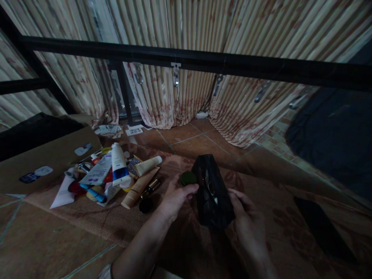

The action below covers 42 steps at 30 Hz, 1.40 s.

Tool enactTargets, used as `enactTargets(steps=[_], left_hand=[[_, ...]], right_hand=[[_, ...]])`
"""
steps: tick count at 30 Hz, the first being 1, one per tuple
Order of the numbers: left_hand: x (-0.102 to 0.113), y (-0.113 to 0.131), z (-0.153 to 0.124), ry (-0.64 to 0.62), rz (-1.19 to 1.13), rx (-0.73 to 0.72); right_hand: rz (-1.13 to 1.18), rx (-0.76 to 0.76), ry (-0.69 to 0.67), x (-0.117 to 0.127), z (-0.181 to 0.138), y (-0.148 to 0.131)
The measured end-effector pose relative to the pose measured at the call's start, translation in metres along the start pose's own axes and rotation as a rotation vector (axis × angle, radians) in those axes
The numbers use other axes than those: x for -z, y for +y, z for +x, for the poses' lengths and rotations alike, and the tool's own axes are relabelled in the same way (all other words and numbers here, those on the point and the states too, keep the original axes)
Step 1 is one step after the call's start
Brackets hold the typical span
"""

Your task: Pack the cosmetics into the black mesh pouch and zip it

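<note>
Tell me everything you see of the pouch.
The pouch is black, long and boxy, apparently soft fabric, its top open lengthwise with small items showing inside. It slants over the mat; whether it rests there is unclear. The right grip touches its right side; the left grip holds a green disc at its left edge.

The pouch (221,190) is coloured black and the case (188,178) dark green; one tube (118,164) is banded white and blue; the mat (109,228) is toned reddish brown, patterned with darker flowers; the curtains (186,27) are striped cream and brown, sprinkled with red florals
</note>
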<state>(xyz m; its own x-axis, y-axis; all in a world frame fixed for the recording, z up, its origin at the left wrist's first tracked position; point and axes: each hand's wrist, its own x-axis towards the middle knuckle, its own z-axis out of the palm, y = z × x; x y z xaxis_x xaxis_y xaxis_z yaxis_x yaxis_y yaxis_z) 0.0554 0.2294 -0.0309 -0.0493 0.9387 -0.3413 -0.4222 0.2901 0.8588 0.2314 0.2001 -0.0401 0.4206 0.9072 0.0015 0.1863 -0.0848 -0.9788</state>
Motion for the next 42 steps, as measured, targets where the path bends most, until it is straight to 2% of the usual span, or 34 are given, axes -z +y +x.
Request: enactTargets(steps=[16, 21, 42], left_hand=[[0.0004, 0.0022, 0.0002, 0.015, -0.001, 0.009], [0.0008, 0.0028, 0.0006, -0.039, 0.032, -0.025], [0.0000, 0.0029, 0.0001, -0.031, 0.062, -0.017]], right_hand=[[0.008, -0.008, 0.009, -0.0001, 0.0006, 0.0011], [0.022, -0.001, -0.005, 0.0003, 0.0015, 0.0027], [0.022, -0.002, -0.010, 0.0005, 0.0017, 0.0021]])
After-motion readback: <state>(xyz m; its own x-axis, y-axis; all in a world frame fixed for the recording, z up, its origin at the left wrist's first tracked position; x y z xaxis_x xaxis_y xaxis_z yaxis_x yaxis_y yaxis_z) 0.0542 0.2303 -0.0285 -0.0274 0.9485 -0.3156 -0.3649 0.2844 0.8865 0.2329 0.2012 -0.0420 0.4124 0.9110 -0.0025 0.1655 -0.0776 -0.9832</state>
